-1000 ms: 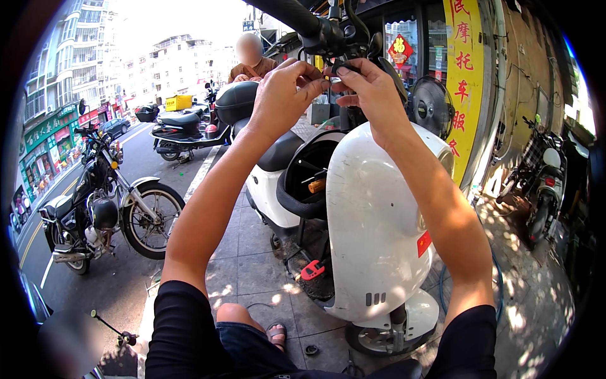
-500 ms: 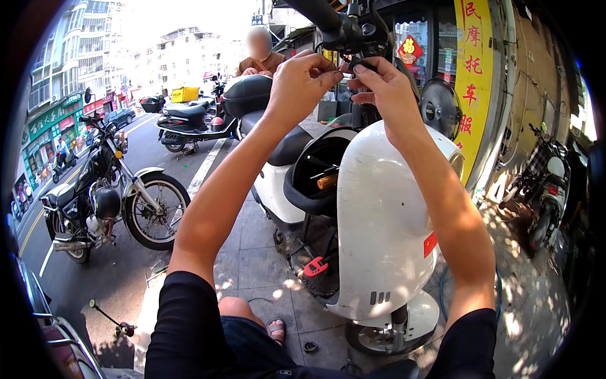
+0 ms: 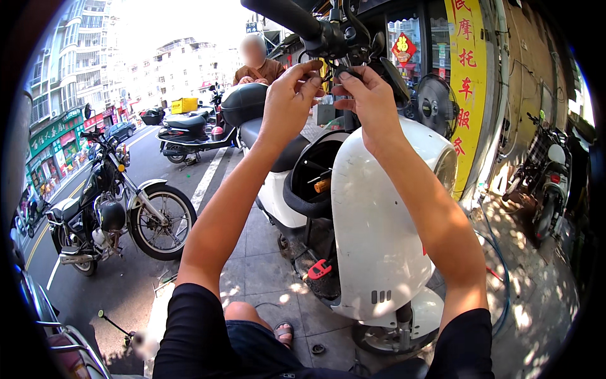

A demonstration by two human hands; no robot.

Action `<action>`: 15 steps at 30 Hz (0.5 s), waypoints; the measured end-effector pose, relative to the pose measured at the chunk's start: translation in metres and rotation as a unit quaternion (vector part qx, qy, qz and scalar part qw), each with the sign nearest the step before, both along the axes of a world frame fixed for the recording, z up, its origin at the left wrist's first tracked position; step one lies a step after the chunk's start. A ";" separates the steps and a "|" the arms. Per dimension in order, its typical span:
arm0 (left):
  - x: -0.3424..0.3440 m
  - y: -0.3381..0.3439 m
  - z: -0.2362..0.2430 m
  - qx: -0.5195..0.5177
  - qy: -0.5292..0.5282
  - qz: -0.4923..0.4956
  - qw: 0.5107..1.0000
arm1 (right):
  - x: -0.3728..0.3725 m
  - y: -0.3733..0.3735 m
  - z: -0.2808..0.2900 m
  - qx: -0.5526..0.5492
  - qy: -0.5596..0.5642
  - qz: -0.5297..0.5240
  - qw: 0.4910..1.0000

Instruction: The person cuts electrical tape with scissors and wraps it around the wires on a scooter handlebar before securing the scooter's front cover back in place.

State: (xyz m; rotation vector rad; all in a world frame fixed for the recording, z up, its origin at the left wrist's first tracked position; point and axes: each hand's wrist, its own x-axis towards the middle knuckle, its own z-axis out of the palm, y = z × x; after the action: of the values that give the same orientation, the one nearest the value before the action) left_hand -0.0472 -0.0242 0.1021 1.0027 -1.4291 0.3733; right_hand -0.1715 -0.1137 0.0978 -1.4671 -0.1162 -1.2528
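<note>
Both my arms reach up in front of a white electric scooter [image 3: 372, 221], whose dark handlebar [image 3: 290, 19] sits just above my fingers. My left hand [image 3: 291, 98] is closed in a pinch at the thin dark wires under the handlebar; what its fingertips grip is too small to make out. Thumb and forefinger of my right hand [image 3: 367, 95] press on a small black part [image 3: 351, 73]. Only a narrow gap separates the two sets of fingertips. Inside the scooter's open dark compartment [image 3: 309, 189] lies an orange-handled tool [image 3: 322, 185].
A red handheld meter [image 3: 319, 270] rests on the scooter's footboard. Left on the road stands a black motorcycle [image 3: 113, 208]; behind is a parked scooter [image 3: 196, 136] near a person in brown [image 3: 259, 69]. At right are a fan [image 3: 435, 106] and a blue hose [image 3: 505, 278].
The view has shifted slightly, so the handlebar shows lower and further left. My hands remain close together beneath it, with the left fingers a little further from the right ones.
</note>
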 end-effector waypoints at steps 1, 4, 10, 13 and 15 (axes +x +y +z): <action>0.000 0.000 -0.001 -0.002 0.010 0.001 1.000 | 0.002 0.001 -0.001 0.014 -0.004 -0.008 1.000; -0.001 -0.001 -0.001 -0.007 0.022 0.004 1.000 | 0.009 0.005 -0.003 0.051 -0.020 -0.014 0.998; -0.002 -0.005 -0.002 -0.010 0.036 0.005 0.999 | 0.018 0.008 -0.007 0.044 -0.016 -0.045 0.998; -0.002 -0.006 -0.001 -0.016 0.029 0.018 0.999 | 0.018 0.009 -0.007 0.043 -0.014 -0.032 0.998; -0.001 -0.005 0.000 -0.020 0.019 0.035 0.999 | 0.016 0.010 -0.007 0.036 -0.016 -0.028 0.999</action>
State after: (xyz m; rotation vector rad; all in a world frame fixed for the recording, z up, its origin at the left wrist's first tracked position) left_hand -0.0480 -0.0290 0.1018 1.0244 -1.3494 0.4298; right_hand -0.1551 -0.1038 0.0906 -1.3960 -0.0511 -1.3132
